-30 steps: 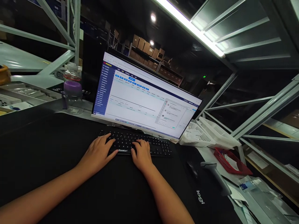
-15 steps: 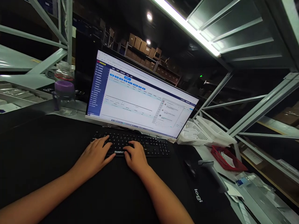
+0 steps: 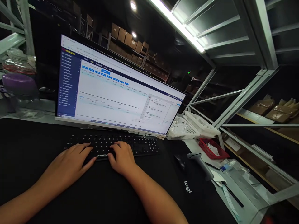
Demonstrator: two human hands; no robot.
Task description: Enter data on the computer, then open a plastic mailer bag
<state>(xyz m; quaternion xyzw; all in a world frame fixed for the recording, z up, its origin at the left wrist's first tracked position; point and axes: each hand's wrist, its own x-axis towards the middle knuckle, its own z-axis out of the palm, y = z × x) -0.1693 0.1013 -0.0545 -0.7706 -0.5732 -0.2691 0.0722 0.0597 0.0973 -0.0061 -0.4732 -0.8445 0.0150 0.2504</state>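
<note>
Lower centre of the frame, flat black keyboard (image 3: 109,144) on a black desk mat (image 3: 35,146), left hand (image 3: 67,163) and right hand (image 3: 121,157) both open, fingers resting on keys, big white-framed monitor (image 3: 112,93) right behind

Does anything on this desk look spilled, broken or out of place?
Nothing spilled or broken. Only the white baskets right of the monitor lean, stacked askew. The left hand and right hand rest on the keyboard.
</note>
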